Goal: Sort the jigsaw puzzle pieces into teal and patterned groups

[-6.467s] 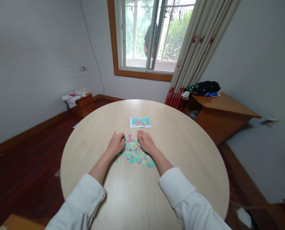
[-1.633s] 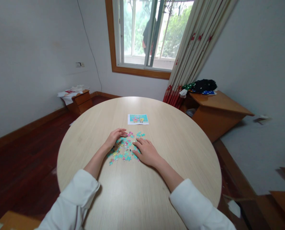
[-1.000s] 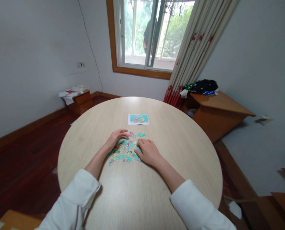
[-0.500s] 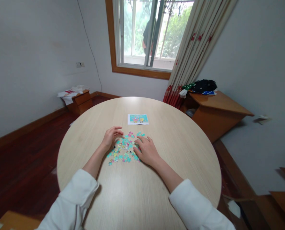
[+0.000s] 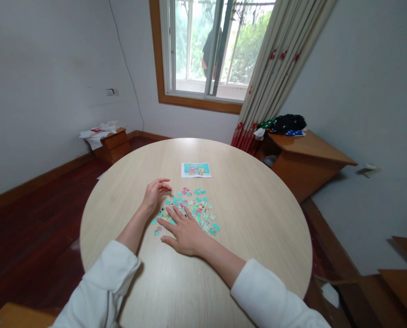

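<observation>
Many small jigsaw puzzle pieces, mostly turquoise with some pink and yellow, lie spread in a loose heap on the round table. My right hand is over the near side of the heap, fingers spread and pointing left, hiding some pieces beneath it. At the heap's left edge rests my left hand, its fingers loosely curved and apart, with nothing seen in it. Beyond the heap lies a picture sheet showing a pink and a yellow cartoon figure on turquoise.
A wooden cabinet with dark cloths on top stands right of the table. Back left is a small wooden drawer unit with papers on it. A curtain hangs beside the window.
My right hand has moved left and nearer to me, from the heap's right side to its front, uncovering pieces on the right. My left hand has barely moved.
</observation>
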Available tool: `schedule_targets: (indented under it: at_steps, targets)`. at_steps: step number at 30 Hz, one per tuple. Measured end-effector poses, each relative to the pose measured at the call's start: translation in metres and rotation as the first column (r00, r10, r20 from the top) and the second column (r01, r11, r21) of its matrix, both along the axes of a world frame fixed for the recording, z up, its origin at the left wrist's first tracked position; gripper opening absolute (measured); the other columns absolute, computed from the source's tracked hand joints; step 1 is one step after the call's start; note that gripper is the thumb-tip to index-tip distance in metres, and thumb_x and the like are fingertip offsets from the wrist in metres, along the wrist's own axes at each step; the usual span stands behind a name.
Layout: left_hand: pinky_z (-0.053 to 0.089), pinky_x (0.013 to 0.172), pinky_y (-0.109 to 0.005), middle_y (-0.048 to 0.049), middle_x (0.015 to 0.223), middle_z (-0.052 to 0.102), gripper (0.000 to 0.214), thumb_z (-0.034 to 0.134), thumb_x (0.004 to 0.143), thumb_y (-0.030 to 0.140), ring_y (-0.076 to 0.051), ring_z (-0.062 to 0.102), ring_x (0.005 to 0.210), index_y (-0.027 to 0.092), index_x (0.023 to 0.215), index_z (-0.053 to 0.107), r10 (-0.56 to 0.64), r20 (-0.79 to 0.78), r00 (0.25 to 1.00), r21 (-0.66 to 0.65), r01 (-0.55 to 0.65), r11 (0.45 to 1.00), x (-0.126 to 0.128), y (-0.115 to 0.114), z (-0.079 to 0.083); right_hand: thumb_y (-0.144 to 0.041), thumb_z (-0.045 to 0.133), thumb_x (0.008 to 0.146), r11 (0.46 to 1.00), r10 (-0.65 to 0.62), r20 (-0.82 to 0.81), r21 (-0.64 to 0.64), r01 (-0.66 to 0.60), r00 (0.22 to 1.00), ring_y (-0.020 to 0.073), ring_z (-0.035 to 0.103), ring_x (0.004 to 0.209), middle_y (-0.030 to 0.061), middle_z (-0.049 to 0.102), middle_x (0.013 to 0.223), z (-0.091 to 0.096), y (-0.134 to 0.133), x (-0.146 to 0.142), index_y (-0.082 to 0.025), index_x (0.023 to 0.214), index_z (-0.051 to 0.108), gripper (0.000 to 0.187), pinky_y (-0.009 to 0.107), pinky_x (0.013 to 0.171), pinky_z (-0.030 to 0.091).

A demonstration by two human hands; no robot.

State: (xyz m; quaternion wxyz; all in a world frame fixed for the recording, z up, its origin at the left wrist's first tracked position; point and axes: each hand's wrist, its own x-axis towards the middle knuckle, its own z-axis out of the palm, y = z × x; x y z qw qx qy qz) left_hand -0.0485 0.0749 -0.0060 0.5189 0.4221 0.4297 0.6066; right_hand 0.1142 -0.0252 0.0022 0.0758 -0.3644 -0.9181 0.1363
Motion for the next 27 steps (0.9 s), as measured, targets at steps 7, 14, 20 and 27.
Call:
schedule_targets:
  at_steps: [7, 14, 20, 27]
  targets:
    - [0.048, 0.068, -0.031, -0.0022, 0.060, 0.066, 0.030, 0.054, 0.062, 0.029, -0.017, 0.061, 0.061, 0.012, 0.086, 0.062, -0.010, -0.010, 1.000, -0.002, 0.010, 1.000, -0.001, -0.001, 0.002, -0.055, 0.030, 0.095, 0.997, -0.065, 0.024, -0.041, 0.066, 0.998, 0.0285, 0.007, 0.145, 0.0065, 0.016, 0.157, 0.000, 0.009, 0.012, -0.034, 0.145, 0.034, 0.054, 0.055, 0.115, 0.007]
    - [0.047, 0.064, -0.029, -0.0018, 0.059, 0.065, 0.031, 0.054, 0.062, 0.032, -0.016, 0.060, 0.059, 0.012, 0.084, 0.062, 0.014, -0.005, 1.000, 0.004, -0.014, 1.000, 0.000, -0.003, 0.003, -0.056, 0.029, 0.095, 0.992, -0.120, 0.076, -0.041, 0.123, 0.990, 0.0292, 0.011, 0.144, 0.0067, 0.019, 0.157, 0.002, 0.016, 0.023, -0.033, 0.145, 0.033, 0.055, 0.054, 0.115, 0.008]
    - [0.047, 0.064, -0.029, -0.0016, 0.059, 0.065, 0.030, 0.053, 0.061, 0.030, -0.015, 0.060, 0.059, 0.012, 0.084, 0.062, 0.040, -0.003, 0.999, 0.007, -0.040, 0.999, -0.001, -0.003, 0.005, -0.051, 0.030, 0.096, 0.997, -0.074, 0.048, 0.040, 0.072, 0.996, 0.0274, 0.009, 0.145, 0.0104, 0.020, 0.156, 0.003, 0.012, 0.017, -0.021, 0.147, 0.030, 0.059, 0.052, 0.117, 0.006]
    - [0.047, 0.064, -0.029, -0.0011, 0.058, 0.064, 0.030, 0.052, 0.060, 0.028, -0.015, 0.059, 0.058, 0.012, 0.084, 0.062, 0.066, -0.011, 0.998, 0.012, -0.066, 0.998, -0.002, -0.001, 0.003, -0.054, 0.028, 0.096, 0.990, 0.132, -0.001, 0.041, -0.132, 0.991, 0.0247, 0.012, 0.145, 0.0093, 0.019, 0.156, 0.002, -0.006, -0.013, -0.023, 0.146, 0.031, 0.058, 0.051, 0.117, 0.006]
